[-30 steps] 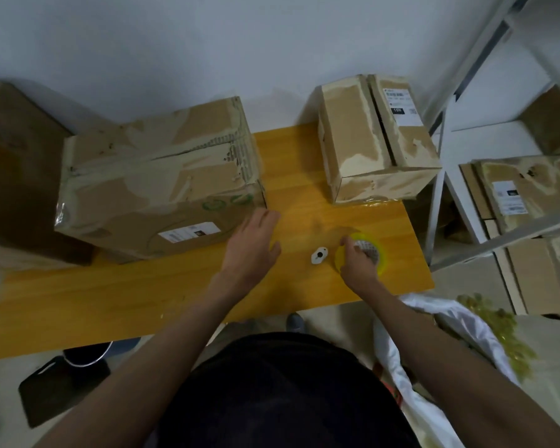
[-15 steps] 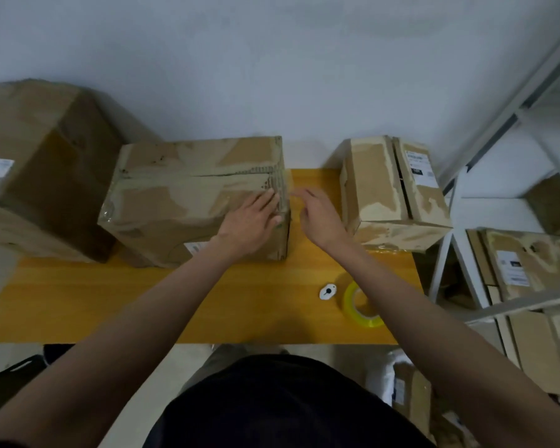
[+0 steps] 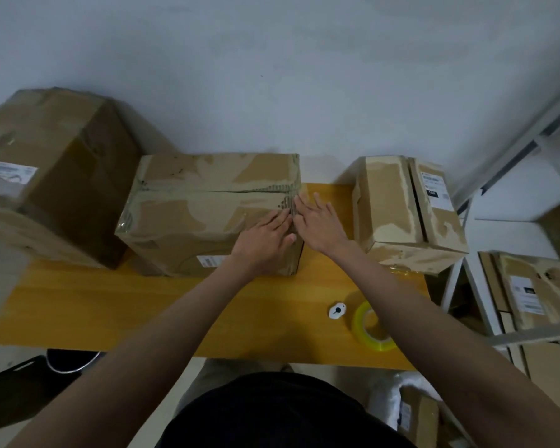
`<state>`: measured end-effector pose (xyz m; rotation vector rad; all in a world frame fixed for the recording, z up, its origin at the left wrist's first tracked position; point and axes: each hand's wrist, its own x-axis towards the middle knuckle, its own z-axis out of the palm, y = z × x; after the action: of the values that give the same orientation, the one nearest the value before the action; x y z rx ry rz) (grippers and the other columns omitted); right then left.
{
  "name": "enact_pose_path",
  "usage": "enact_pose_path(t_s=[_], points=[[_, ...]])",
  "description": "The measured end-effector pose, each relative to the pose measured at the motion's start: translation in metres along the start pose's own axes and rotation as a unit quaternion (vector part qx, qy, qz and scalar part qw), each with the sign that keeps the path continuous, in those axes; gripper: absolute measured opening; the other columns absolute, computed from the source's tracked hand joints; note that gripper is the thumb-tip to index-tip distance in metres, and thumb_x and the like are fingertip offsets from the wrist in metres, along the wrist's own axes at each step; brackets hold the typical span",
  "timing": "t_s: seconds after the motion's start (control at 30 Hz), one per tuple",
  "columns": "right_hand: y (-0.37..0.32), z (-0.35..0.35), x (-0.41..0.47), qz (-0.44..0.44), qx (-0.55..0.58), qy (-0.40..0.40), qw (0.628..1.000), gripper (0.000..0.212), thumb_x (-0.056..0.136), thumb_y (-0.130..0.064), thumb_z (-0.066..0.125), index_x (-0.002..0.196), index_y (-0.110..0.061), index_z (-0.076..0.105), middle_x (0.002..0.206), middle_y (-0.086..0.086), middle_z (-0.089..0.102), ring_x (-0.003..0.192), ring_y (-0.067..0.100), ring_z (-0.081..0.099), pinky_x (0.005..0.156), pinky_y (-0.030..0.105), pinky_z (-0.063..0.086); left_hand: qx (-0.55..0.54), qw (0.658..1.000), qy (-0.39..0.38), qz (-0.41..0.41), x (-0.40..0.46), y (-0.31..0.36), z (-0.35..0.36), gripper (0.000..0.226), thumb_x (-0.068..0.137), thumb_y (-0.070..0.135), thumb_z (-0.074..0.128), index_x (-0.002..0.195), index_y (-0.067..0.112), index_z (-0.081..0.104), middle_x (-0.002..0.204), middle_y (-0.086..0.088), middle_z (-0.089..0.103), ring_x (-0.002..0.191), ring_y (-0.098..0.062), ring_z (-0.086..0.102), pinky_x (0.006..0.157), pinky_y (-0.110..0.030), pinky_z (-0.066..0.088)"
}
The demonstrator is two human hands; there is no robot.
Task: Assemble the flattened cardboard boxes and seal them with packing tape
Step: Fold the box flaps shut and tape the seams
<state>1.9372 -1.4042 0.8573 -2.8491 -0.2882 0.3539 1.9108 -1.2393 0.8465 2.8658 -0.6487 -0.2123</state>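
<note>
pressing flat on the middle taped brown cardboard box [image 3: 207,211].
i saw my left hand [image 3: 265,237] and right hand [image 3: 320,223] lying released, fingers straight, at its right edge.

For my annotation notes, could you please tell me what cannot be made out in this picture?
All in the head view:
- Middle box: right-end seam, covered by left hand and right hand.
- Its label: too small and blurred.
- Tape roll: partly behind the right forearm.
- Left box: cut off by the frame edge.
</note>
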Motion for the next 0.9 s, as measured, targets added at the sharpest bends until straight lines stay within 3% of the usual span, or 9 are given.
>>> enact_pose_path(t_s=[0.33,0.53,0.9], points=[[0.006,-0.014,0.076,0.004,0.028,-0.006,1.0,0.057,0.107,-0.033,0.017,0.16,-0.015,0.007,0.167,-0.001,0.0,0.153,0.028,0.002,0.122,0.049,0.011,0.039,0.999,0.004,0.001,-0.002,0.001,0.002,0.061,0.107,0.048,0.019,0.16,0.018,0.016,0.167,0.006,0.011,0.154,-0.011,0.005,0.12,-0.032,0.024],[0.015,-0.007,0.031,-0.007,0.072,0.04,0.997,0.053,0.108,-0.028,0.023,0.159,-0.015,0.017,0.166,0.001,0.012,0.154,0.025,0.004,0.123,0.049,0.009,0.02,0.999,0.021,0.014,0.013,-0.01,-0.008,0.058,0.108,0.045,0.018,0.158,0.017,0.023,0.166,0.003,0.019,0.151,-0.015,0.018,0.12,-0.036,0.027],[0.012,-0.001,0.005,-0.004,0.135,0.054,0.989,0.052,0.108,-0.025,0.025,0.159,-0.016,0.017,0.165,0.0,0.018,0.154,0.022,0.004,0.124,0.045,0.008,0.09,0.993,-0.028,0.07,0.117,-0.041,-0.034,0.056,0.108,0.04,0.015,0.16,0.019,0.016,0.167,0.002,0.015,0.154,-0.016,0.009,0.125,-0.038,0.01]])
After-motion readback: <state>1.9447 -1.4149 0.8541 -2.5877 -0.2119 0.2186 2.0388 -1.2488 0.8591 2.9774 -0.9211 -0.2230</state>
